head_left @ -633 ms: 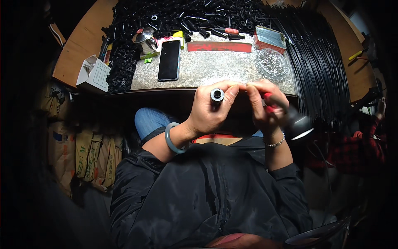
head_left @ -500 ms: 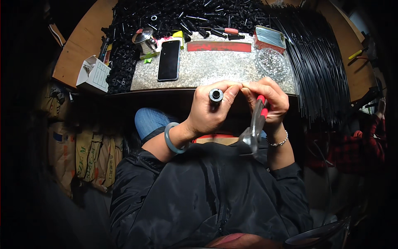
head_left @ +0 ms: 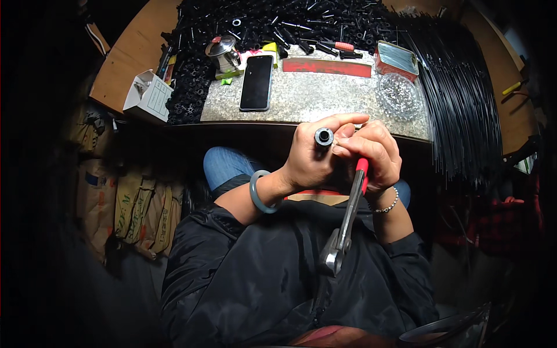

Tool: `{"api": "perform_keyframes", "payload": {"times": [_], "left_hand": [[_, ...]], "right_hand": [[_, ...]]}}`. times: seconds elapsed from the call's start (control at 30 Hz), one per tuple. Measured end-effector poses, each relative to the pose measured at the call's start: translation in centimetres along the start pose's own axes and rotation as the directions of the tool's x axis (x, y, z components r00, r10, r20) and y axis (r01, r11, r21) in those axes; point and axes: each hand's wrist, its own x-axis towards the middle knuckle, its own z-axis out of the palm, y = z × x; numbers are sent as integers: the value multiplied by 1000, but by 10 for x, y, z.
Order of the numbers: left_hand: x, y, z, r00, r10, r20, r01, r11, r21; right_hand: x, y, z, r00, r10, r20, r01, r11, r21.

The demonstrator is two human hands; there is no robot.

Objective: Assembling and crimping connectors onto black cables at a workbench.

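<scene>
a person's left hand (head_left: 307,153) curls its fingers around a black, ring-ended tube (head_left: 324,138); the right hand (head_left: 380,155) grasps red-handled metal pliers (head_left: 350,214).

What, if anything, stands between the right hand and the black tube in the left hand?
No separate object shows there. The right hand is close to the open end of the black tube, its fingers overlapping the left hand in this view; the red-handled tool it holds points away, over the jacket. Contact can't be told.

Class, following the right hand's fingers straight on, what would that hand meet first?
The right hand would probably meet the left hand, which holds the dark tube; depth is unclear, so they may already touch.
</scene>
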Motion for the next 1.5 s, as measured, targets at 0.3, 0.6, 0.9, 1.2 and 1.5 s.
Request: {"api": "perform_keyframes", "payload": {"times": [0.3, 0.6, 0.9, 1.2, 1.5], "left_hand": [[-1, -1, 2, 1000, -21, -14, 20, 999, -26], [-1, -4, 2, 999, 5, -34, -5, 1000, -22], [-1, -9, -1, 995, 102, -21, -102, 995, -14], [9, 11, -9, 978, -190, -82, 165, 956, -244], [10, 1, -22, 979, -136, -150, 90, 955, -281]], "right_hand": [[0, -2, 6, 1000, -7, -21, 8, 1000, 27], [0, 0, 9, 1000, 1, -16, -1, 999, 37], [4, 6, 9, 997, 76, 13, -77, 990, 116], [59, -4, -18, 738, 495, 458, -603, 788, 121], [58, -29, -70, 165, 567, 807, -860, 483, -164]]}}
